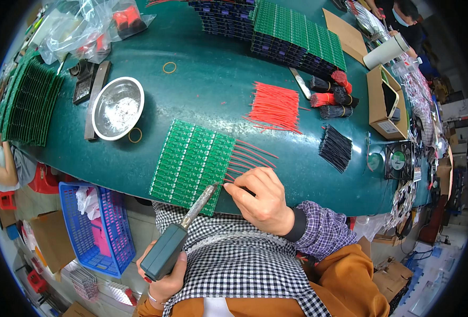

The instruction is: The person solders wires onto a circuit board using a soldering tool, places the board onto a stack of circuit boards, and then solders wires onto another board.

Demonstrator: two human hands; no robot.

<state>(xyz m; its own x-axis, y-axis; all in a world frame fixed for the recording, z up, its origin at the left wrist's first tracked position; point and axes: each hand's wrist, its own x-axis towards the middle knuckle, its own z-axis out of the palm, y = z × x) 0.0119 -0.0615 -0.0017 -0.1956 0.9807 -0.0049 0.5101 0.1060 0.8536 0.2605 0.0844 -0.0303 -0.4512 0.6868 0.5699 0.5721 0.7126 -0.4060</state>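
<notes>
A green circuit board panel [191,158] lies at the table's near edge, with several red wires [255,153] sticking out from its right side. My left hand [168,282] is wrapped round the dark green handle of a soldering iron [166,252]. The iron's metal tip touches or nearly touches the panel's lower right edge. Right beside that tip, my right hand [260,201] pinches a thin red wire at the panel's edge. Beyond the panel lie a pile of loose red wires [274,105] and, farther right, a smaller pile of black wires [336,149].
A metal bowl [105,92] stands left of the panel, beside a metal bar [99,87]. Stacked boards rise at the back [297,37] and far left [30,105]. Tied wire bundles [334,100], a cardboard box [384,105] and a fan [400,161] occupy the right. A blue basket [94,238] stands below.
</notes>
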